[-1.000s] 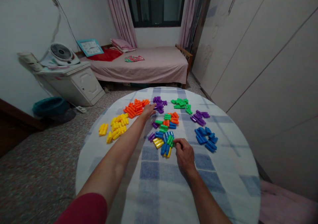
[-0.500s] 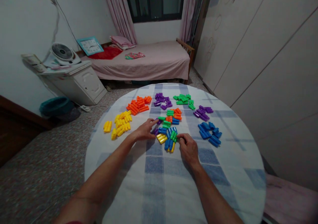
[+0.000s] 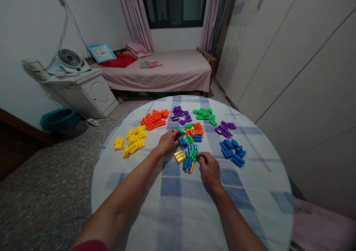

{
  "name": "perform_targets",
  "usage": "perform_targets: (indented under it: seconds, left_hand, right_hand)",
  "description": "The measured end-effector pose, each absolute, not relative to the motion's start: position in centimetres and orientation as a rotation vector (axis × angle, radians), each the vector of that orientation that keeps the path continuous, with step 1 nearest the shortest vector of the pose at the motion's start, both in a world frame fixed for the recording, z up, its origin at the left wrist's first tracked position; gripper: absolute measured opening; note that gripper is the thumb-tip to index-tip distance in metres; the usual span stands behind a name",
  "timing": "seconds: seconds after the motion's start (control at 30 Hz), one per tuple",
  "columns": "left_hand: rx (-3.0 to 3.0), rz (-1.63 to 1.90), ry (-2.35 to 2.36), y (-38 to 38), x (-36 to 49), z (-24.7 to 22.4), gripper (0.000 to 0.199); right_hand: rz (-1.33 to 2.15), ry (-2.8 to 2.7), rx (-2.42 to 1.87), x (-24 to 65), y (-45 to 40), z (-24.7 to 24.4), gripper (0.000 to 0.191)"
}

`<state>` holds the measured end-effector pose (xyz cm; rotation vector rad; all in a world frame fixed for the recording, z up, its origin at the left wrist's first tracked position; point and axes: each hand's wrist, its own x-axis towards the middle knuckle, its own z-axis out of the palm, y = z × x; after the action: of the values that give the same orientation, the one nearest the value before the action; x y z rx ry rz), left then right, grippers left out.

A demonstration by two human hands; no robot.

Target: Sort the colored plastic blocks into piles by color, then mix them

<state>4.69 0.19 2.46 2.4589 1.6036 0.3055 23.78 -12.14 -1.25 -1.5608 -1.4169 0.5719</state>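
The glossy green plastic block of joined tubes [image 3: 193, 154] lies in the near part of a mixed-colour cluster at the middle of the worktop; the right hand [image 3: 210, 168] is at its right edge, fingers bent and thumb side towards the block; whether they grip it cannot be told. A dark purple plastic block [image 3: 176, 136] lies at the left edge of the cluster, partly covered by the left hand [image 3: 168, 141]; the left fingers are curled at it; their closure cannot be determined.

Beside the green block lie blue plastic blocks [image 3: 187, 164] and, to the left, a glossy yellow ribbed block [image 3: 179, 156]; the far part of the cluster includes orange plastic blocks [image 3: 198, 128].

Single-colour piles surround the cluster: yellow pieces [image 3: 135, 138] and orange pieces [image 3: 152, 119] to the left; purple pieces [image 3: 180, 112] and green pieces [image 3: 204, 113] beyond; blue pieces [image 3: 233, 152] to the right.

The round worktop [image 3: 194, 214] bears a white-and-blue checked cloth; beyond it stands a bed with a pink sheet [image 3: 167, 73]; a white cabinet [image 3: 96, 95], carrying a white fan [image 3: 69, 58], stands to the left.
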Motion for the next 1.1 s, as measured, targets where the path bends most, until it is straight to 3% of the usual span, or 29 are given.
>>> perform_targets:
  seconds: [0.23,0.57,0.77,0.87,1.1]
  left_hand:
    - [2.337,0.486,1.720,0.9,4.8,1.6,0.030]
    - [1.402,1.016,1.604,6.4,2.7,1.6,0.019]
    - [1.284,1.073,1.658,10.1,4.7,3.5,0.042]
    - [1.310,1.127,1.674,8.9,4.5,3.2,0.049]
    - [1.303,1.349,1.609,1.1,3.6,0.6,0.033]
  right_hand:
    - [0.569,-1.426,-1.571,23.8,-12.1,-1.3,0.025]
    - [0.567,-1.426,-1.575,23.6,-12.2,-1.1,0.025]
    - [0.563,-1.431,-1.565,23.7,-12.2,-1.0,0.026]
    - [0.576,-1.432,-1.566,23.7,-12.2,-1.1,0.026]
    - [0.553,-1.421,-1.584,23.6,-12.2,-1.0,0.027]
